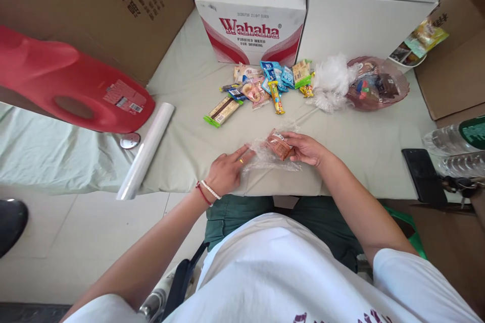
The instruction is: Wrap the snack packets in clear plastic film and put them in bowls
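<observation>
Between my hands, near the table's front edge, lies a clear plastic bag (261, 164). A brown-wrapped snack packet (279, 145) with a white barcode label is on or partly inside it; I cannot tell which. My right hand (303, 147) grips that packet at its right side, thumb below and fingers above. My left hand (227, 167) reaches in from the left, fingers stretched out over the bag's left edge. Behind them is a pile of wrapped snacks (257, 91), with a long green-ended bar (223, 111) at its left.
A bunch of clear bags (331, 83) touches a pinkish bowl (403, 92) of snacks. Left are a plastic film roll (146, 151) and a red jug (76, 86). White boxes (252, 25) stand behind. A phone (423, 175) and bottles (450, 136) lie right.
</observation>
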Demonstrator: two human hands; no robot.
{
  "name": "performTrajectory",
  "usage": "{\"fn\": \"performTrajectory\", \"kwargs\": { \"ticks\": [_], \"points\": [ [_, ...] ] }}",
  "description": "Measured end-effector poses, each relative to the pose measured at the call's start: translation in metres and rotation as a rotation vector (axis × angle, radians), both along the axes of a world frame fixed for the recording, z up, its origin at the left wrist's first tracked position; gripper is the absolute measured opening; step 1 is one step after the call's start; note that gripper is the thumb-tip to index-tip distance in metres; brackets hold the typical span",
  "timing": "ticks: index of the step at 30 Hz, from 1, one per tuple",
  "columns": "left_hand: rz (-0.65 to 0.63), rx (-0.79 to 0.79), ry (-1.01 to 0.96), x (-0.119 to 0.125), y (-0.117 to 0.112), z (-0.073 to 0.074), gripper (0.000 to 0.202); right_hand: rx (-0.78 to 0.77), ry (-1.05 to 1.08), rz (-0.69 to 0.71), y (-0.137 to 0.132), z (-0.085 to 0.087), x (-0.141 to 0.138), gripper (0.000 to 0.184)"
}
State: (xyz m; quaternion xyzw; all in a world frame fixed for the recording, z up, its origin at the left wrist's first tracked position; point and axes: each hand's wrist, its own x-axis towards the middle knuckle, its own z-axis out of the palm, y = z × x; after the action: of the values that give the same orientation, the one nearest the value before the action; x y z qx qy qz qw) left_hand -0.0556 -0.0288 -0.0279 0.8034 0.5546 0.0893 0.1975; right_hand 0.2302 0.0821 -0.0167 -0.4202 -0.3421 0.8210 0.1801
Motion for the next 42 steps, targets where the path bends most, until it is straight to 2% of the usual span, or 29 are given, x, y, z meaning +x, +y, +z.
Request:
{"fn": "performTrajectory", "kwargs": {
  "ticks": [3, 6, 8, 10, 15, 18, 19, 21, 23, 25, 26, 29, 32, 34, 36, 39, 42],
  "points": [
    [0.093, -0.058, -0.132, -0.004, 0.012, 0.006, 0.065, 0.064, -0.011, 0.088, -0.003, 0.001, 0.008, 0.024],
    [0.213, -0.106, -0.236, -0.007, 0.022, 0.009, 0.054, 0.120, -0.028, 0.230, -0.008, 0.008, 0.023, 0.029],
    [0.263, -0.117, -0.234, -0.011, 0.027, 0.007, 0.053, 0.153, -0.045, 0.340, -0.014, 0.013, 0.036, 0.030],
    [0.255, -0.122, -0.188, -0.016, 0.030, 0.002, 0.049, 0.178, -0.077, 0.455, -0.021, 0.018, 0.050, 0.029],
    [0.277, -0.165, -0.161, -0.026, 0.026, -0.009, 0.071, 0.234, -0.188, 0.656, -0.033, 0.034, 0.093, 0.034],
    [0.304, -0.168, -0.230, -0.026, 0.021, -0.008, 0.088, 0.362, -0.225, 0.664, -0.032, 0.052, 0.118, 0.037],
    [0.311, -0.171, -0.254, -0.025, 0.020, -0.007, 0.094, 0.415, -0.243, 0.618, -0.029, 0.059, 0.123, 0.037],
    [0.326, -0.176, -0.297, -0.021, 0.017, -0.003, 0.102, 0.519, -0.278, 0.416, -0.019, 0.071, 0.124, 0.037],
    [0.340, -0.181, -0.329, -0.018, 0.014, 0.000, 0.109, 0.628, -0.299, 0.170, -0.007, 0.079, 0.109, 0.038],
    [0.363, -0.189, -0.351, -0.016, 0.011, 0.003, 0.113, 0.725, -0.304, 0.058, 0.006, 0.081, 0.080, 0.039],
    [0.377, -0.193, -0.362, -0.016, 0.010, 0.003, 0.115, 0.762, -0.306, 0.072, 0.012, 0.081, 0.062, 0.040],
    [0.420, -0.196, -0.411, -0.017, 0.006, 0.000, 0.113, 0.819, -0.268, 0.235, 0.022, 0.072, 0.002, 0.043],
    [0.446, -0.218, -0.478, -0.021, 0.005, -0.004, 0.110, 0.808, -0.186, 0.414, 0.021, 0.055, -0.047, 0.045],
    [0.447, -0.239, -0.509, -0.023, 0.005, -0.007, 0.111, 0.841, -0.239, 0.520, 0.016, 0.040, -0.069, 0.042],
    [0.444, -0.257, -0.532, -0.026, 0.005, -0.008, 0.112, 0.990, -0.433, 0.578, 0.012, 0.027, -0.083, 0.036],
    [0.432, -0.262, -0.580, -0.029, 0.003, -0.011, 0.109, 1.245, -0.676, 0.561, 0.006, 0.011, -0.088, 0.031],
    [0.435, -0.243, -0.618, -0.032, 0.001, -0.016, 0.092, 1.295, -0.575, 0.497, 0.001, 0.001, -0.079, 0.030]
  ]
}}
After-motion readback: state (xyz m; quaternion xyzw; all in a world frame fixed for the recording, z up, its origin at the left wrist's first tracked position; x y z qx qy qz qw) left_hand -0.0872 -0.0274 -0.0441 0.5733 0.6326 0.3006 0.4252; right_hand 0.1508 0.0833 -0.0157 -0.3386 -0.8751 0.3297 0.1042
